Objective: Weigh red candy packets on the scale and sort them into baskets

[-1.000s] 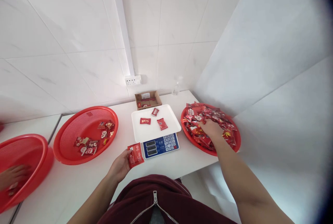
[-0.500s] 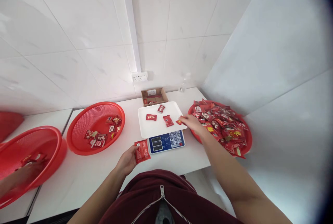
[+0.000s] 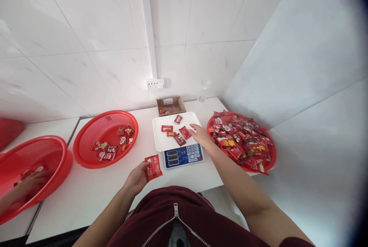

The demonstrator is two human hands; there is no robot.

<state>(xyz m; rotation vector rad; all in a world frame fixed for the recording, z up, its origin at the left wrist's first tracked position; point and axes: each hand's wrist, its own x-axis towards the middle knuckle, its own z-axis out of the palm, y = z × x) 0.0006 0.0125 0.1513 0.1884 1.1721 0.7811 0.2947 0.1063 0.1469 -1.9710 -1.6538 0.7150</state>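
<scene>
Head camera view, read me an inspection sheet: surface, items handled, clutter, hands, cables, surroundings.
Surface: white table, against a tiled wall.
Items handled: five red packets on the white tray of a digital scale; heaped red basket right, sparser red mesh basket left.
Clutter: open cardboard box behind the scale; clear plastic bottle near the wall.
Hands: left hand holds a red sachet; right hand, loosely open, at the tray's right side; packet contact unclear.
Cables: nothing seen; white trunking meets a wall socket.
Surroundings: another person's hand in the far-left basket.
</scene>
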